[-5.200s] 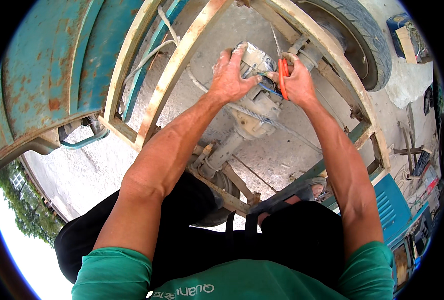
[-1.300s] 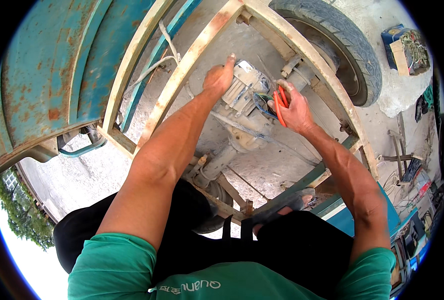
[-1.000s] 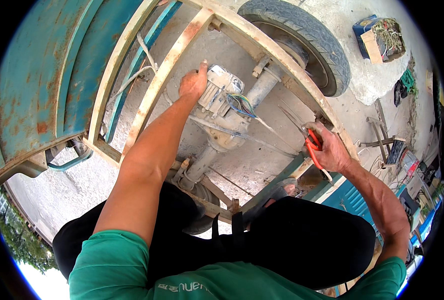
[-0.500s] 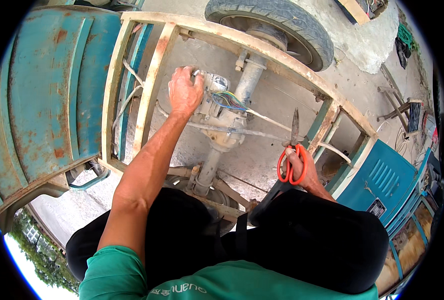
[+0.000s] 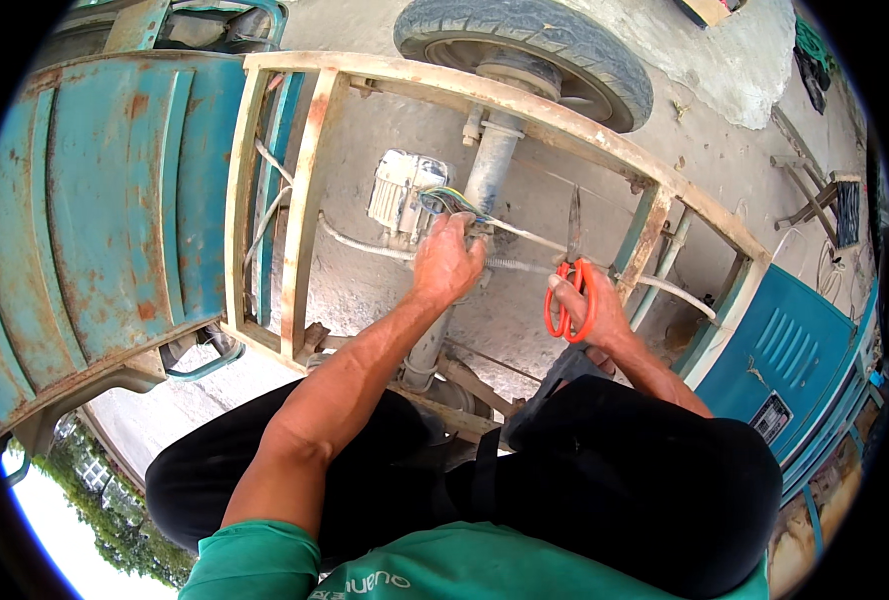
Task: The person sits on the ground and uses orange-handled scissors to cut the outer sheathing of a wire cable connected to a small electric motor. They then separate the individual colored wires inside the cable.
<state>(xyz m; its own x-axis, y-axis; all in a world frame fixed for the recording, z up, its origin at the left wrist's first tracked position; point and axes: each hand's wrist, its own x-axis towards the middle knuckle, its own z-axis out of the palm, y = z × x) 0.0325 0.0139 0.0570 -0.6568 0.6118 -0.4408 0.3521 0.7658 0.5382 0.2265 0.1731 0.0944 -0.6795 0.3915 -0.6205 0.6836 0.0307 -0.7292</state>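
A dusty whitish motor housing (image 5: 393,186) sits on an axle (image 5: 490,165) inside a rusty cream metal frame (image 5: 310,220). My left hand (image 5: 449,258) is closed at a bundle of coloured wires (image 5: 440,200) just below the housing; its fingertips are partly hidden among them. To the right, my right hand (image 5: 600,320) grips red-handled scissors (image 5: 555,312), their long blades pointing up beside a pale cable (image 5: 525,232). A corrugated grey hose (image 5: 365,243) runs across beneath the wires.
A rusty teal body panel (image 5: 105,230) is at the left, a louvred teal panel (image 5: 795,340) at the right. Above the frame lies a wheel (image 5: 615,75). A small metal stand (image 5: 815,200) and a green coil (image 5: 810,45) are farther right. My knees are below.
My left hand has left the motor housing's top and moved down and right onto the wires. My right hand has swung inward from the right, still gripping the scissors, blades now upright.
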